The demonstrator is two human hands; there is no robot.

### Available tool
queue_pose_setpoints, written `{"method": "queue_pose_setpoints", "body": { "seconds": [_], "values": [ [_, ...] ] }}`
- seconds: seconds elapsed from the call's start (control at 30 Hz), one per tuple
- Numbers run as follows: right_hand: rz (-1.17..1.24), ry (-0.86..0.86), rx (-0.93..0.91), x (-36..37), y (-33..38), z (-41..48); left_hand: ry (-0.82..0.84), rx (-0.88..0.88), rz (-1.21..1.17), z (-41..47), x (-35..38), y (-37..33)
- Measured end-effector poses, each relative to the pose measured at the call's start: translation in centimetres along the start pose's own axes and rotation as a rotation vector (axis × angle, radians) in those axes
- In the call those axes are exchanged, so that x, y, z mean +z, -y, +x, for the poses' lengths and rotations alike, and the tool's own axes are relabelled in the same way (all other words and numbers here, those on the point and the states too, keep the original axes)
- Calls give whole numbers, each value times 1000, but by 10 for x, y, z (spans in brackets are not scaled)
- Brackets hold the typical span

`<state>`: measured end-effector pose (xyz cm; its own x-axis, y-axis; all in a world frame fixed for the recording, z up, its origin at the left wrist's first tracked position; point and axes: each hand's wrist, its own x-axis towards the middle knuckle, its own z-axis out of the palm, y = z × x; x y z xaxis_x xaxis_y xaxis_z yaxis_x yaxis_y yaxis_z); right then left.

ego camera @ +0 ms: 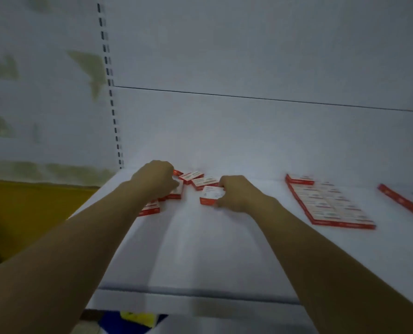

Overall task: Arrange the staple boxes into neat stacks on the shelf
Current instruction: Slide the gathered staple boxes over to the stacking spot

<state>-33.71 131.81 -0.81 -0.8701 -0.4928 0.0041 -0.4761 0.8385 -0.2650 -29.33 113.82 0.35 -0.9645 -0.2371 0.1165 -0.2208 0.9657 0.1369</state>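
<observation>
On the white metal shelf (224, 249), the right hand (234, 192) grips a small red-and-white cardboard staple box (209, 195). Just left, the left hand (152, 178) curls round a second box (176, 189). A flat grid of boxes (328, 203) lies well right.

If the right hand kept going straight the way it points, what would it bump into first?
Likely the loose staple box lying just beyond the held box in the right hand, though blur makes depth uncertain.
</observation>
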Motion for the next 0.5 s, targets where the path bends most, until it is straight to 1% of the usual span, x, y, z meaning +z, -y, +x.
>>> {"method": "queue_pose_setpoints", "body": {
  "seconds": [0.23,0.4,0.5],
  "values": [
    [-39,-114,337,-44,-96,-84,81,277,-25,13,11,-100],
    [-50,-181,650,-73,-174,-177,117,502,-52,-6,28,-203],
    [-59,-213,797,-86,-211,-238,141,635,-44,-24,33,-272]
  ]
}}
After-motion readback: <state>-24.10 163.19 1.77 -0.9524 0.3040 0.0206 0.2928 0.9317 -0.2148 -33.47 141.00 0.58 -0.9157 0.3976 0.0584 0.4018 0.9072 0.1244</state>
